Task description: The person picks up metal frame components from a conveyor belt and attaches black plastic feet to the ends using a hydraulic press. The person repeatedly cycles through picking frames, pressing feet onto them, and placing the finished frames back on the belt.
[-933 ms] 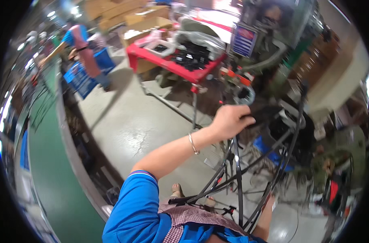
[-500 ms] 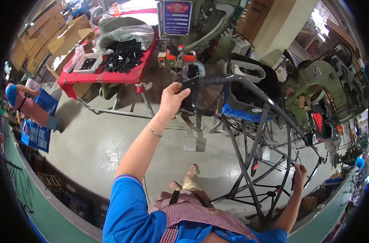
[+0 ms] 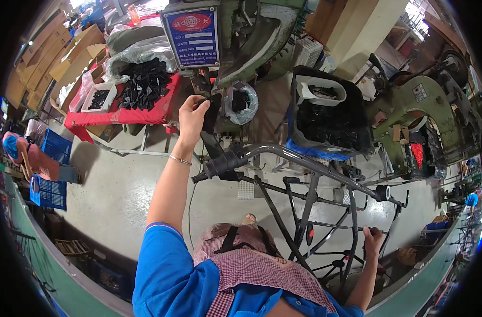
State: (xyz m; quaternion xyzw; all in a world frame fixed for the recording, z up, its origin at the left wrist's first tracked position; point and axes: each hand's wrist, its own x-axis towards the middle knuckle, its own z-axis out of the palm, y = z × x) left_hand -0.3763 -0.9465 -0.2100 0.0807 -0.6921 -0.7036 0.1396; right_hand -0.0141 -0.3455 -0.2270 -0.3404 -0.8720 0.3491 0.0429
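My left hand (image 3: pixel 192 115) is stretched forward and pinches a flat black part (image 3: pixel 210 112) at the front of a green press machine (image 3: pixel 251 37). A clear bag of small black pieces (image 3: pixel 241 100) hangs just right of that part. My right hand (image 3: pixel 373 239) is low at the right, closed around a thin bar of a black tubular cart frame (image 3: pixel 315 174). The frame's rubber-gripped handle (image 3: pixel 224 161) lies below my left wrist, untouched. A dark bin of black parts (image 3: pixel 331 124) rests on the frame, over a blue crate.
A red-covered table (image 3: pixel 161 108) at the left carries a heap of black pieces (image 3: pixel 144 84) and a white tray (image 3: pixel 99 98). Cardboard boxes (image 3: pixel 50 58) stack behind it. A person in a blue cap (image 3: pixel 24 156) crouches by blue crates (image 3: pixel 49 191). Another green machine (image 3: pixel 431 105) stands right.
My left hand has let go of the cart handle and gone up to the black part on the machine. The view has swung toward the machine. My right hand stays on the frame bar.
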